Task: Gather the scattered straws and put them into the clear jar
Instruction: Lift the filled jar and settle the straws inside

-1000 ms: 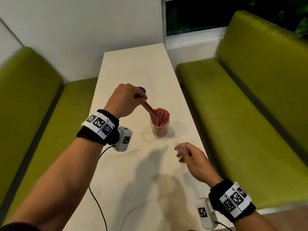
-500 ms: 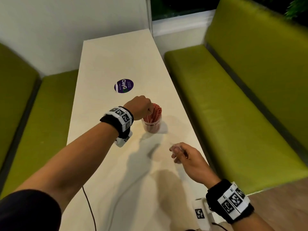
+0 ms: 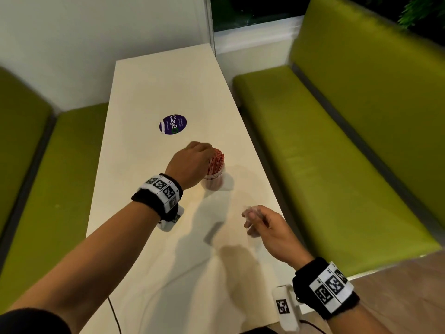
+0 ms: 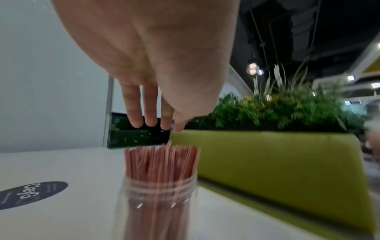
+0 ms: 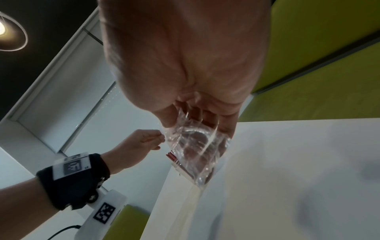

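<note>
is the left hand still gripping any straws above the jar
No: in the left wrist view the left hand hangs with straight fingers just above the straws, which stand in the clear jar.

One clear jar (image 3: 213, 181) of many straws (image 3: 216, 160), too many to count, one round sticker (image 3: 172, 124), two hands (image 3: 191, 162).

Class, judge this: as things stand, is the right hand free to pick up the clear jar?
Probably not yet. The right hand already holds a crumpled clear wrapper, and the left hand hangs over the straws in the clear jar, crowding it.
</note>
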The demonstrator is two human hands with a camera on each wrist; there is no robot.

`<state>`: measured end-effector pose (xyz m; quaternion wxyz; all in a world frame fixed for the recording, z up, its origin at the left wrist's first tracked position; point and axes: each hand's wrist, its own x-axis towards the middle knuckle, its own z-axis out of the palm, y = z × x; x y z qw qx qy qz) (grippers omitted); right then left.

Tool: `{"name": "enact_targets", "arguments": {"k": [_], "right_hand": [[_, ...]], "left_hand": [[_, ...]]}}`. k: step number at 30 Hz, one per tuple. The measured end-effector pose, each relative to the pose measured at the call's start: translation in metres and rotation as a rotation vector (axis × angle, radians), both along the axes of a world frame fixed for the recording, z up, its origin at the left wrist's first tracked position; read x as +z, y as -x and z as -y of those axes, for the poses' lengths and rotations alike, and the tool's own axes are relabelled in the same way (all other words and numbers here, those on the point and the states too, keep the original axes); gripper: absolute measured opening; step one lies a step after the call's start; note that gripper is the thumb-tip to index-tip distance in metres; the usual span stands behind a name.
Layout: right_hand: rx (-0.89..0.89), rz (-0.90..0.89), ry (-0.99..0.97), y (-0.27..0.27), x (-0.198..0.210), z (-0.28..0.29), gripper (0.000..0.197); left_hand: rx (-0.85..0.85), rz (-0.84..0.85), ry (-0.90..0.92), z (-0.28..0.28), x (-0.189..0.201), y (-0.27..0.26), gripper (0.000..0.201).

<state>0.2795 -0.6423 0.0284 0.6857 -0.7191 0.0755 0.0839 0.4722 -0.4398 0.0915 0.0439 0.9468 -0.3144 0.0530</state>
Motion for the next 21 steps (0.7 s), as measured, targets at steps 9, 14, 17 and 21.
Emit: {"name": "enact_targets", "arguments": {"k": [9, 14, 17, 21], "right_hand": [[0.028, 0.005, -0.037, 0.026, 0.006, 0.013, 0.020], [0.107, -0.040, -0.040, 0.040, -0.006, 0.026, 0.015], [0.164, -0.084, -0.047, 0.047, -0.008, 0.031, 0.019], [0.166, -0.120, -0.116, 0.059, -0.013, 0.039, 0.039]], "left_hand": [[0.020, -0.895, 0.640, 0.042, -0.008, 0.138, 0.036], [0.170, -1.044, 0.918, 0.055, -0.040, 0.172, 0.025], [0.245, -1.107, 1.039, 0.060, -0.049, 0.180, 0.024], [0.351, -1.047, 1.111, 0.062, -0.057, 0.180, 0.020]]}}
